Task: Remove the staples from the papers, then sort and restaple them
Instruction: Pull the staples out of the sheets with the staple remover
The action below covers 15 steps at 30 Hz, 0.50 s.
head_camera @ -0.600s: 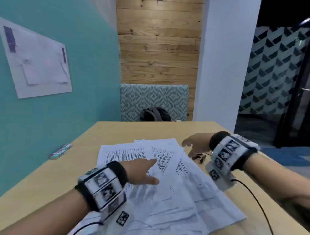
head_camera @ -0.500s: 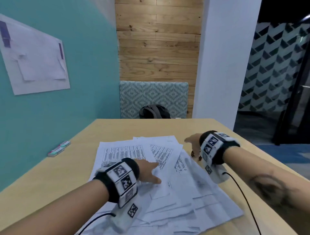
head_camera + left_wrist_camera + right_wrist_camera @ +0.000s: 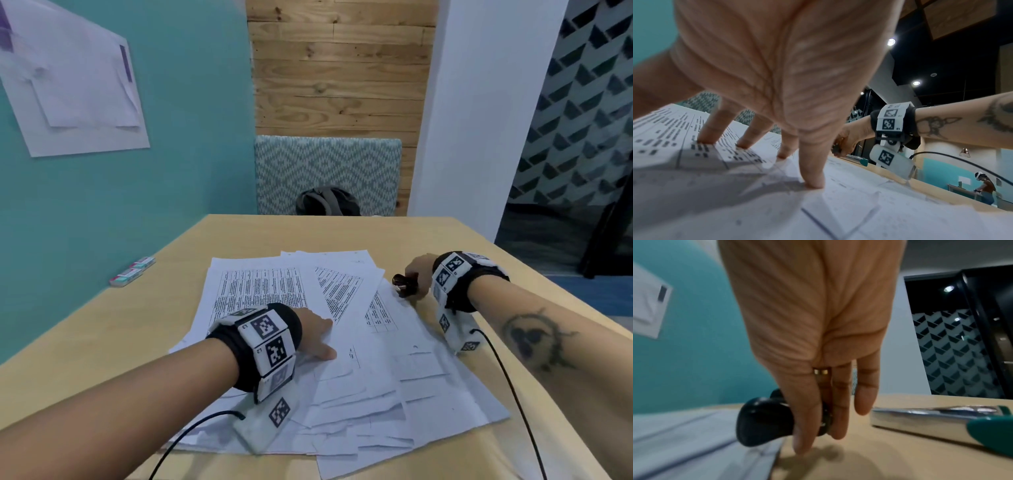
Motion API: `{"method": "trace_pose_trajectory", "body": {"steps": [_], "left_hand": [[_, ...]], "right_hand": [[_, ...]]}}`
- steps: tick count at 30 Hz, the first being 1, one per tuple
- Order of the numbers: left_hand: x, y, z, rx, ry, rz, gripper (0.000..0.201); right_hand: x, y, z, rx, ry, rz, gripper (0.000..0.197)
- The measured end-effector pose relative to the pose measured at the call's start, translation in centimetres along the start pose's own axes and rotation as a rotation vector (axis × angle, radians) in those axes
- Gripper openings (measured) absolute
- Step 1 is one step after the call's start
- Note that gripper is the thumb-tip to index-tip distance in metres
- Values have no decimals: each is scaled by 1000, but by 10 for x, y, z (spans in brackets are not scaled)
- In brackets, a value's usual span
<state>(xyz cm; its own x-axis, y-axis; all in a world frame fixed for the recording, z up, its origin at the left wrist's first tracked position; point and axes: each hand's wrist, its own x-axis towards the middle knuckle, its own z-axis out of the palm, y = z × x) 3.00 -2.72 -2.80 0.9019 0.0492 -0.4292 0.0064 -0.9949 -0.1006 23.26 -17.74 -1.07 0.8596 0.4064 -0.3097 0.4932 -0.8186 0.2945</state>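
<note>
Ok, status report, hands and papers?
Left hand fingertips pressing the papers. Right hand gripping black staple remover. Stapler beside it, untouched.

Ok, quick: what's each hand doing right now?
Left hand: open, fingertips pressing the papers.
Right hand: gripping the black staple remover.

Your left grip (image 3: 317, 337) rests fingertips-down on the papers (image 3: 342, 342), which lie fanned over the worktop (image 3: 428, 240). To its right and farther from you, your right grip (image 3: 416, 275) holds the staple remover (image 3: 404, 284) at the papers' right edge. Just right of that grip lies the stapler (image 3: 931, 418). Well left of your left grip, two staple boxes (image 3: 132, 271) sit near the wall.
</note>
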Motion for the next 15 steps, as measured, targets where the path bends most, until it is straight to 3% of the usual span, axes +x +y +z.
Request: {"method": "trace_pose_trajectory", "body": {"steps": [2,4,6,7,11,15], "left_hand": [[0,1,-1,-2,-1,9,58],[-2,1,-2,3,3,11,56],[-3,-3,-3,-18,-6,21,53],[-3,-7,-4,-44,-12,27,54],[-13,-29,-4,-143,6,36,69],[-32,-75,-7,-129,121,-126,54]], "right_hand": [[-10,1,-9,90,6,-52,18],[-29,-5,-22,463,58,-195,15],[-46,-20,-28,876,8,-312,17],[-52,-29,-29,963,-32,-368,22],[-58,-72,-20,888,-246,-538,26],[-59,-97,-14,730,-300,-536,18]]}}
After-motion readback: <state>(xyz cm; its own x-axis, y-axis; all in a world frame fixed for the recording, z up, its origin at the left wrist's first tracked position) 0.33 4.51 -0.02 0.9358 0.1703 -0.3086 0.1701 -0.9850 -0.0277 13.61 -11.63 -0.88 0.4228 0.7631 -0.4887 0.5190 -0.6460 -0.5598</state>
